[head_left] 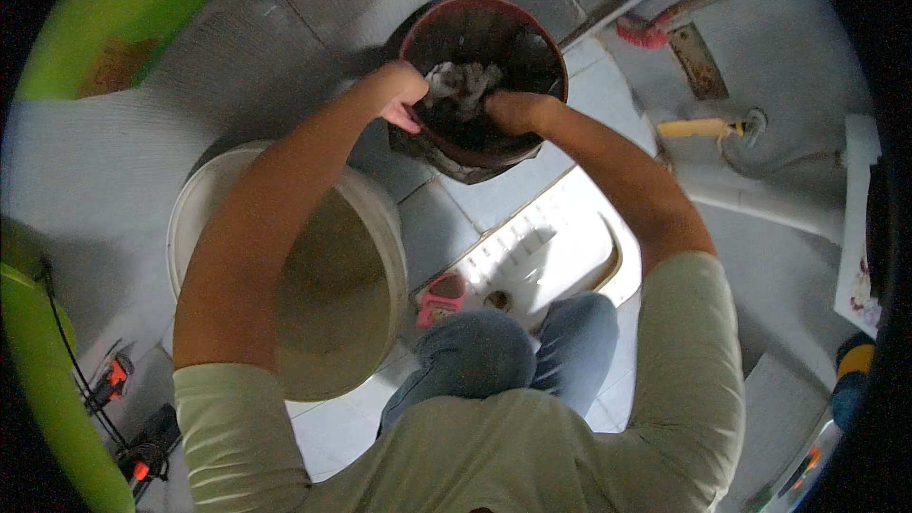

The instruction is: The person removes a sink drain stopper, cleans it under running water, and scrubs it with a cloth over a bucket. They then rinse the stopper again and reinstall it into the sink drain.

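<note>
A dark reddish-brown bucket (552,49) stands in front of me at the far side. Inside it lies a bunched, wet-looking grey cloth (463,85). My left hand (403,93) is closed over the bucket's left rim, some of its fingers outside the wall and the rest hidden behind the edge. Reaching down inside at the right, my right hand (514,112) is closed against the edge of the cloth, its fingertips lost in the dark. Dark crumpled material (465,169) shows under the bucket's near side.
A large white tub (388,218) of murky water stands below my left forearm. Between bucket and knees is a white squat toilet (570,242), with a pink plastic piece (442,297) beside it. A red brush (642,32) and a yellow-handled tool (698,128) are at the right.
</note>
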Tool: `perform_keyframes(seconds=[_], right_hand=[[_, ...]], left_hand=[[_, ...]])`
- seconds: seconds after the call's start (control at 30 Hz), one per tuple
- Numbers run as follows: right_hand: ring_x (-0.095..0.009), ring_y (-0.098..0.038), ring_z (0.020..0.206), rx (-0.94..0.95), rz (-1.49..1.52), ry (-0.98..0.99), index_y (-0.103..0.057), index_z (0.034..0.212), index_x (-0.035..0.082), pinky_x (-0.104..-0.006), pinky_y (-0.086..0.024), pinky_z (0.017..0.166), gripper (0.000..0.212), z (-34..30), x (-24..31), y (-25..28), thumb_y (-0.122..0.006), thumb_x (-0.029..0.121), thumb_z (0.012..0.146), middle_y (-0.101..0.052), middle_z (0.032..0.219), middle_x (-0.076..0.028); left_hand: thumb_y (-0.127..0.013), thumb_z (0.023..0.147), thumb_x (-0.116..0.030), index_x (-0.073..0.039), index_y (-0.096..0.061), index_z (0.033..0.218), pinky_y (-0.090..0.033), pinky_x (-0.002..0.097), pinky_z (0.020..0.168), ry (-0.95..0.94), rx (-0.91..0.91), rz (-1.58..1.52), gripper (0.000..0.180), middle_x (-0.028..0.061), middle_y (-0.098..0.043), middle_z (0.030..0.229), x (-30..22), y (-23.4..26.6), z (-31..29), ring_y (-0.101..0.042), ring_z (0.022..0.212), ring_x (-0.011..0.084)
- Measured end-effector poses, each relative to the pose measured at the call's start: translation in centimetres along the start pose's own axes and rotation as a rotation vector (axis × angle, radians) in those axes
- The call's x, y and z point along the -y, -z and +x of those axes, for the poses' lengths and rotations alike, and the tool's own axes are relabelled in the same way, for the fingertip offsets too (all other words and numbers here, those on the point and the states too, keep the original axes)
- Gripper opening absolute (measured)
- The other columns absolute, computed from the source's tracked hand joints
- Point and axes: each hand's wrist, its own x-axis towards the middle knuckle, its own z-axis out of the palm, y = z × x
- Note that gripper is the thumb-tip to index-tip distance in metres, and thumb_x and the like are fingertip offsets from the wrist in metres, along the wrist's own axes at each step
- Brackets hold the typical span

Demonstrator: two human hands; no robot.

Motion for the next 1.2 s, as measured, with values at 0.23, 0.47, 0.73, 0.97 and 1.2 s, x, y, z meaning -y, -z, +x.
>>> perform_keyframes(seconds=[0.23, 0.47, 0.73, 0.97, 1.2], right_hand=[[-0.034, -0.054, 0.103, 0.076, 0.009, -0.009, -0.056, 0.106, 0.002, -0.0404, -0.046, 0.086, 0.03, 0.4, -0.2, -0.2, -0.044, 0.005, 0.079, -0.06, 0.103, -0.021], [-0.034, -0.057, 0.1, -0.06, 0.295, -0.097, -0.052, 0.113, 0.001, -0.0393, -0.046, 0.085, 0.043, -1.3, 0.1, 3.3, -0.061, 0.003, 0.07, -0.06, 0.1, -0.024], [-0.038, -0.056, 0.095, -0.478, 0.012, -0.058, -0.059, 0.106, 0.004, -0.0412, -0.047, 0.082, 0.03, -1.5, -2.6, -5.2, -0.048, 0.005, 0.078, -0.058, 0.104, -0.021], [-0.035, -0.057, 0.1, 0.116, -0.141, 0.037, -0.061, 0.103, 0.001, -0.0395, -0.047, 0.086, 0.028, -0.9, 2.4, -0.4, -0.046, 0.007, 0.08, -0.059, 0.107, -0.021], [-0.034, -0.061, 0.092, 0.076, 0.132, -0.039, -0.054, 0.114, -0.001, -0.0373, -0.049, 0.08, 0.035, 0.4, -0.3, -5.4, -0.052, 0.007, 0.08, -0.063, 0.093, -0.021]], left_hand=[[-0.045, 0.083, -0.005, 0.008, -0.05, 0.106, -0.057, 0.0401, 0.061, -0.055, -0.043, 0.047, 0.027, 0.0202, -0.061, 0.091, 1.2, 0.5, 3.1, -0.064, 0.076, 0.0329], [-0.05, 0.084, -0.008, 0.0, -0.038, 0.127, -0.054, 0.036, 0.071, -0.392, -0.311, 0.297, 0.045, 0.0261, -0.055, 0.11, 0.2, 1.3, 1.7, -0.063, 0.083, 0.0353], [-0.068, 0.075, -0.022, 0.01, -0.046, 0.109, -0.049, 0.0462, 0.076, -0.129, -0.224, 0.407, 0.052, 0.0286, -0.06, 0.087, -0.4, 0.6, -2.0, -0.063, 0.07, 0.0381], [-0.047, 0.082, -0.002, 0.013, -0.055, 0.09, -0.053, 0.0384, 0.056, -0.433, -0.191, 0.758, 0.019, 0.023, -0.064, 0.076, 1.8, 2.6, 4.4, -0.064, 0.058, 0.0267], [-0.046, 0.083, -0.003, 0.009, -0.036, 0.124, -0.054, 0.0389, 0.055, -0.735, -0.482, 0.914, 0.045, 0.0284, -0.058, 0.101, -0.5, 2.2, 4.2, -0.064, 0.063, 0.0328]])
